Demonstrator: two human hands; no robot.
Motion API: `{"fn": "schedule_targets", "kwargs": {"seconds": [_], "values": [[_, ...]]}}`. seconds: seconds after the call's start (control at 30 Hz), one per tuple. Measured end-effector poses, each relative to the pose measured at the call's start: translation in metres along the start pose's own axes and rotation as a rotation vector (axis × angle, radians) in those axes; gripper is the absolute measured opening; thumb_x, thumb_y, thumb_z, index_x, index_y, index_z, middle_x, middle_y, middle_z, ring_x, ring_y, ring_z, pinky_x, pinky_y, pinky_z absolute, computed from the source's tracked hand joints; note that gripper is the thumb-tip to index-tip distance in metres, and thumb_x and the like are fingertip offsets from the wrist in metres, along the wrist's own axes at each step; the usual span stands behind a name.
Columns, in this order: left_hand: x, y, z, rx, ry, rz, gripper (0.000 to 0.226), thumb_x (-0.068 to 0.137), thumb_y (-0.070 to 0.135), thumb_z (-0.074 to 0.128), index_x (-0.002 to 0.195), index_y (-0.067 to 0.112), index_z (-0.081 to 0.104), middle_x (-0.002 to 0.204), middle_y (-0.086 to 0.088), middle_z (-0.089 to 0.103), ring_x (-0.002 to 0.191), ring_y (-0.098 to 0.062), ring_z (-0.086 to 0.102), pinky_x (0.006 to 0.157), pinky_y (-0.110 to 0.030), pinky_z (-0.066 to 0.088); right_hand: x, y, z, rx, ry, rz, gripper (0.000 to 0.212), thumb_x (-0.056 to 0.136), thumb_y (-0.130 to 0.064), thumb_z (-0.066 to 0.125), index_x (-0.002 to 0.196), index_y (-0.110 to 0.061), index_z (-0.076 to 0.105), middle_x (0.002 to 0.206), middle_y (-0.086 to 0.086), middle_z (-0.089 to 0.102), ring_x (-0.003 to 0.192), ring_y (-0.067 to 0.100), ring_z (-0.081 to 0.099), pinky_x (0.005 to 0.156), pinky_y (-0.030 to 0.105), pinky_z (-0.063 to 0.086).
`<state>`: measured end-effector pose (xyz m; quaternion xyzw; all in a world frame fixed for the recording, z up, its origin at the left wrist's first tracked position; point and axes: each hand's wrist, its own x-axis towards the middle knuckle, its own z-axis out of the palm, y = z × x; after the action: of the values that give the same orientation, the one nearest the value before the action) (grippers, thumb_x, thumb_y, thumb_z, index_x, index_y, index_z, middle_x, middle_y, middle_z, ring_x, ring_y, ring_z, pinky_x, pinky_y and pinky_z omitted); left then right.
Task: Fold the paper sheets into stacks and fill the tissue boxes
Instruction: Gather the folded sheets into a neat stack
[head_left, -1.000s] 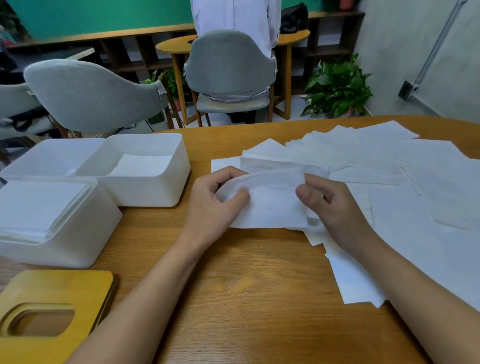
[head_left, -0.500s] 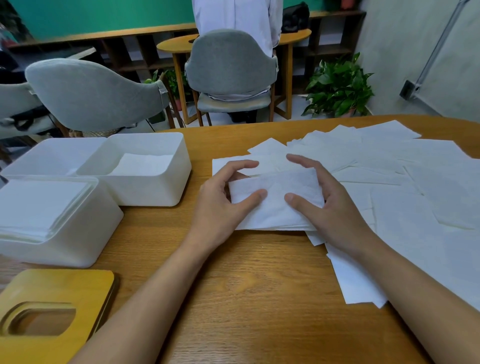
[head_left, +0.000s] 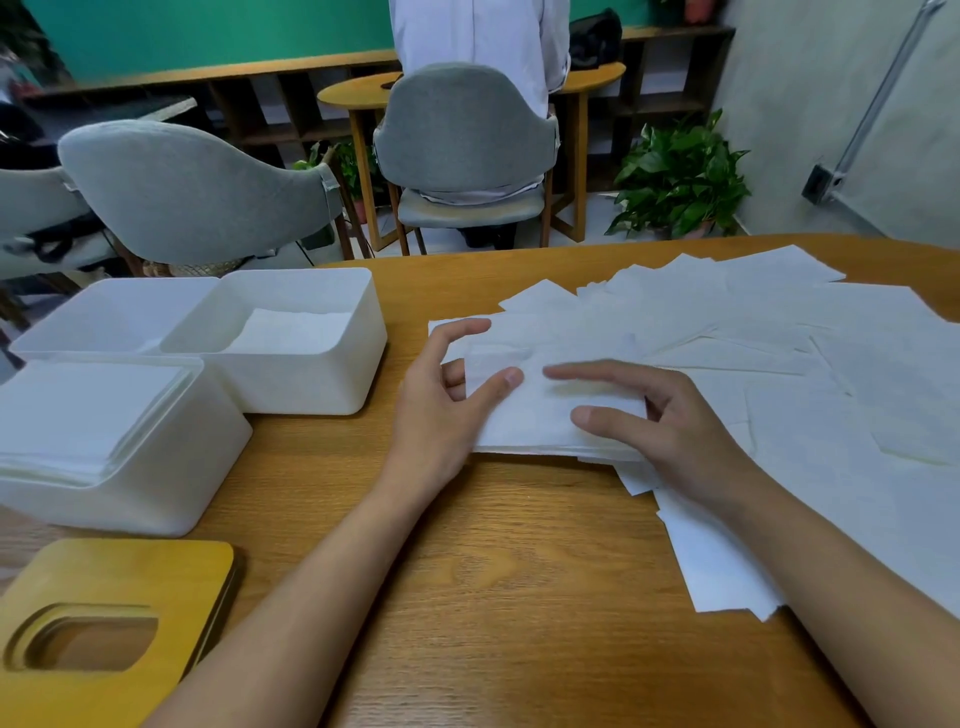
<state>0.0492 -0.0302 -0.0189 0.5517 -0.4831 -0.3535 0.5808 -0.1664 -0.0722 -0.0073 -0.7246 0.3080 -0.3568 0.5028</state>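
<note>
Atop the folded sheet (head_left: 540, 418), left hand (head_left: 441, 410) and right hand (head_left: 675, 431) rest, fingers (head_left: 597, 373) relaxed (apparently pressing).

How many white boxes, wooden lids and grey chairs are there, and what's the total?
White boxes: 3
Wooden lids: 1
Grey chairs: 3
Total: 7
</note>
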Motion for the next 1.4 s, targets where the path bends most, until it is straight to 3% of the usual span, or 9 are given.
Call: {"fn": "schedule_targets", "kwargs": {"seconds": [0.13, 0.37, 0.5, 0.63, 0.83, 0.97, 1.1, 1.3, 1.4], "values": [[0.001, -0.006, -0.002, 0.197, 0.000, 0.109, 0.047, 0.095, 0.026, 0.078, 0.136, 0.032, 0.057, 0.102, 0.005, 0.077, 0.096, -0.009, 0.073, 0.077, -0.028, 0.057, 0.003, 0.007, -0.001, -0.128, 0.161, 0.060, 0.029, 0.097, -0.012, 0.070, 0.110, -0.035, 0.081, 0.116, -0.026, 0.074, 0.118, -0.009, 0.061, 0.104, 0.016, 0.044], [0.005, -0.015, -0.014, 0.874, -0.197, 0.138, 0.062, 0.109, 0.043, 0.051, 0.164, 0.031, 0.025, 0.169, 0.009, 0.031, 0.157, -0.011, 0.024, 0.127, -0.037, 0.025, 0.007, 0.020, -0.010, -0.136, 0.458, 0.087, 0.031, 0.098, -0.009, 0.066, 0.111, -0.034, 0.081, 0.122, -0.018, 0.073, 0.122, 0.002, 0.061, 0.111, 0.031, 0.048], [0.004, -0.017, -0.012, 1.027, -0.218, 0.116, 0.062, 0.110, 0.043, 0.047, 0.165, 0.031, 0.023, 0.166, 0.003, 0.039, 0.155, -0.016, 0.029, 0.125, -0.039, 0.025, 0.008, 0.021, -0.009, -0.103, 0.468, 0.105, 0.031, 0.098, -0.011, 0.066, 0.110, -0.035, 0.081, 0.122, -0.019, 0.073, 0.122, 0.003, 0.061, 0.110, 0.031, 0.049], [0.007, -0.022, -0.013, 1.147, -0.062, 0.221, 0.048, 0.106, 0.042, 0.055, 0.153, 0.031, 0.050, 0.134, 0.006, 0.059, 0.126, -0.018, 0.052, 0.099, -0.043, 0.034, 0.008, 0.020, -0.009, -0.090, 0.486, 0.112, 0.031, 0.098, -0.010, 0.065, 0.109, -0.035, 0.081, 0.121, -0.020, 0.073, 0.120, 0.000, 0.061, 0.107, 0.026, 0.049], [0.010, -0.031, -0.014, 1.053, -0.029, 0.340, 0.013, 0.101, 0.030, 0.067, 0.110, 0.029, 0.078, 0.106, 0.009, 0.061, 0.101, -0.014, 0.058, 0.083, -0.036, 0.029, 0.007, 0.020, -0.008, -0.102, 0.484, 0.103, 0.031, 0.099, -0.011, 0.064, 0.111, -0.035, 0.080, 0.121, -0.021, 0.072, 0.120, -0.002, 0.060, 0.107, 0.024, 0.047], [0.007, -0.026, -0.012, 1.040, -0.074, 0.425, 0.004, 0.097, 0.020, 0.066, 0.099, 0.022, 0.069, 0.100, 0.009, 0.065, 0.096, -0.015, 0.060, 0.078, -0.034, 0.038, 0.006, 0.019, -0.009, -0.101, 0.440, 0.061, 0.032, 0.098, -0.011, 0.067, 0.118, -0.033, 0.078, 0.125, -0.021, 0.071, 0.124, -0.006, 0.057, 0.105, 0.011, 0.043], [0.002, -0.015, -0.008, 0.825, -0.093, 0.413, 0.005, 0.092, 0.024, 0.059, 0.087, 0.023, 0.059, 0.069, 0.008, 0.060, 0.064, -0.015, 0.054, 0.058, -0.037, 0.043, 0.006, 0.018, -0.009, -0.121, 0.364, -0.004, 0.035, 0.094, -0.031, 0.069, 0.130, -0.031, 0.071, 0.133, -0.020, 0.067, 0.128, -0.008, 0.054, 0.098, 0.001, 0.039], [-0.004, -0.002, -0.001, 0.397, -0.148, 0.303, 0.010, 0.085, 0.012, 0.063, 0.082, 0.018, 0.069, 0.071, 0.010, 0.066, 0.067, -0.009, 0.059, 0.063, -0.024, 0.042, 0.001, 0.013, -0.002, -0.181, 0.116, -0.054, 0.050, 0.084, -0.059, 0.066, 0.127, -0.034, 0.072, 0.129, -0.020, 0.070, 0.124, -0.005, 0.059, 0.096, 0.008, 0.044], [-0.003, -0.002, -0.003, 0.244, -0.155, 0.221, 0.011, 0.094, 0.011, 0.070, 0.093, 0.018, 0.077, 0.085, 0.008, 0.075, 0.079, -0.015, 0.070, 0.070, -0.027, 0.050, -0.001, 0.009, 0.004, -0.138, 0.088, 0.017, 0.036, 0.083, -0.054, 0.080, 0.114, -0.035, 0.078, 0.111, -0.020, 0.076, 0.107, 0.000, 0.069, 0.083, 0.013, 0.053]]}}
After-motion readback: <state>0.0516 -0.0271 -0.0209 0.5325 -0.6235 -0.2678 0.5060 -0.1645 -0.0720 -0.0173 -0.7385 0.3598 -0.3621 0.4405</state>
